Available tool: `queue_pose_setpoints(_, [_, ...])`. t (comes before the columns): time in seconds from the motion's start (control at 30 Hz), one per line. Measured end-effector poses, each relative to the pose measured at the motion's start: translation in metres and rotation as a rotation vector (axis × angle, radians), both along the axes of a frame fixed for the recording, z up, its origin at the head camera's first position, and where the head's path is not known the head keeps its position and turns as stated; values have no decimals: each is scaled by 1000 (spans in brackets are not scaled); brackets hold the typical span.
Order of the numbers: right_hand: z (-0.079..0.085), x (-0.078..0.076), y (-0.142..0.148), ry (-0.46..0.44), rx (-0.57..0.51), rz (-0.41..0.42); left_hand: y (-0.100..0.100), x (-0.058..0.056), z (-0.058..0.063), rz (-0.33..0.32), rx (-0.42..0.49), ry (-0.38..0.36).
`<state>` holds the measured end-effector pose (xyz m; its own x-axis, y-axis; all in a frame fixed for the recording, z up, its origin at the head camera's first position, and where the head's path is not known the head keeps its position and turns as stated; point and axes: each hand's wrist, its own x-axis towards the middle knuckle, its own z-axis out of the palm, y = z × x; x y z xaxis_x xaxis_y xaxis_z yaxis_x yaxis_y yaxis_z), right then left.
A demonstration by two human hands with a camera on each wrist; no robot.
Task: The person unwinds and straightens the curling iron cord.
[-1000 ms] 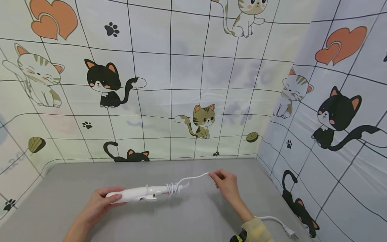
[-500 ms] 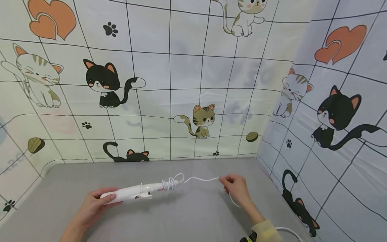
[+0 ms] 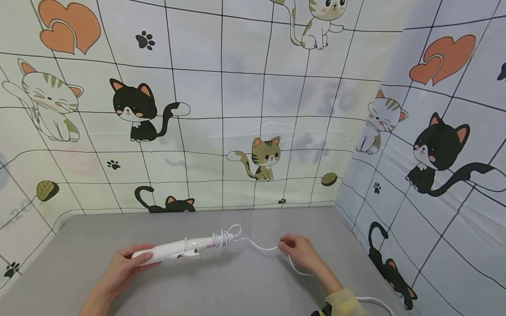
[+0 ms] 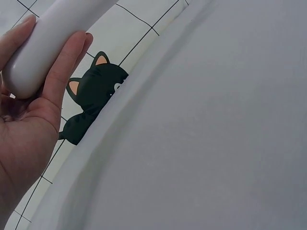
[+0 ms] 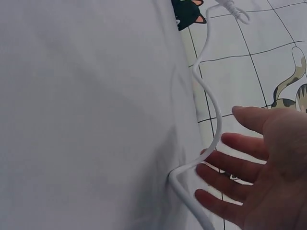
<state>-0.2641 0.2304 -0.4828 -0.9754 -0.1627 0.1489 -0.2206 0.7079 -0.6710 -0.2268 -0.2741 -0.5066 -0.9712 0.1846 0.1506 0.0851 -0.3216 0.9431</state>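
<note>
My left hand [image 3: 122, 270] grips the smooth, rounded end of a white curling iron [image 3: 168, 252], thumb on the near side. Held out over the table, the iron tilts slightly up towards the right. Its thin white cord [image 3: 257, 246] is wound in several loops [image 3: 222, 239] round the far end, with one small loop sticking up. From there the cord sags to my right hand [image 3: 302, 252]. In the right wrist view the thumb and fingers [image 5: 240, 141] are spread apart and the cord passes right at the fingertips.
A grey cloth covers the table [image 3: 221, 289]. Fabric walls [image 3: 245, 96] printed with cats and grid lines stand behind it and on both sides. More white cord [image 3: 375, 301] lies at the front right, beyond the yellow sleeve [image 3: 345, 303].
My right hand drew the cord out to the right, then came slightly back left and lower, its fingers loosening. The cord now sags more. The iron shifted a little left, still in my left hand.
</note>
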Motion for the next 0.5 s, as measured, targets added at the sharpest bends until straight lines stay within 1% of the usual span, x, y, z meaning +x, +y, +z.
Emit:
queue_pose_setpoints(0.07, [2, -1, -4, 21, -34, 12, 0, 0, 0, -1, -2, -3])
queue_pose_setpoints(0.13, [4, -2, -9, 52, -83, 41, 0, 0, 1, -6, 1, -2])
queue_pose_setpoints(0.23, [8, -4, -18, 77, -161, 108, 0, 0, 0, -21, 16, 7])
queue_pose_setpoints(0.3, [10, -6, -24, 69, -189, 162, 0, 0, 0, -25, 22, 12])
queue_pose_setpoints(0.37, [11, -7, -30, 44, -195, 214, 1, 0, 0, -25, 24, 15])
queue_pose_setpoints(0.5, [9, -10, -41, 3, -209, 294, 1, 0, 0, -28, 26, 23])
